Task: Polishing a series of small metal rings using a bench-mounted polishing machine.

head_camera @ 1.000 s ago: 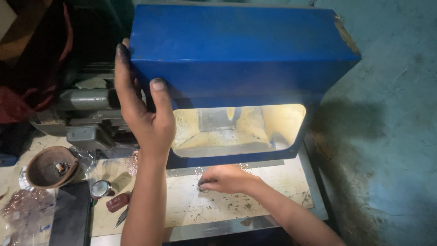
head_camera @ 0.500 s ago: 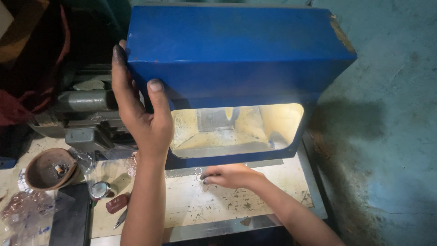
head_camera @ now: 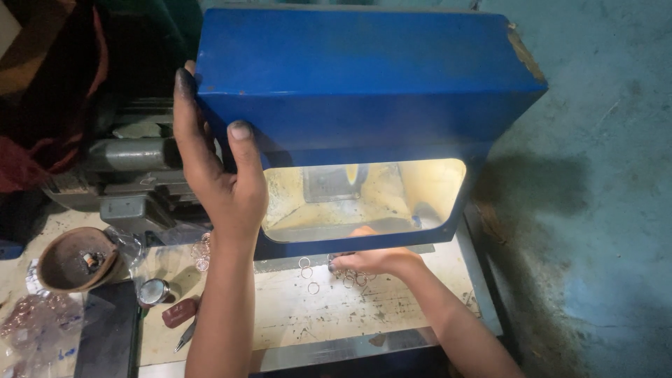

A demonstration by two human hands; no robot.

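Observation:
A big blue metal hood [head_camera: 364, 84] with a lit yellowish window [head_camera: 364, 199] covers a machine on a worn white bench top [head_camera: 294, 315]. My left hand [head_camera: 217, 168] grips the hood's left front corner, thumb on the front face. My right hand [head_camera: 374, 260] lies low on the bench top just under the window, fingertips among several small metal rings [head_camera: 308, 274]. Whether the fingers pinch a ring is hidden.
A grey motor [head_camera: 133, 157] sits left of the hood. On the left bench stand a brown bowl [head_camera: 70, 260], a small round tin [head_camera: 152, 290], a dark red piece [head_camera: 178, 313], a pen-like tool [head_camera: 185, 336] and clear plastic bags [head_camera: 35, 329]. Green wall at right.
My right hand has slid up and right along the bench top toward the hood's lower edge. The left hand stays on the hood corner.

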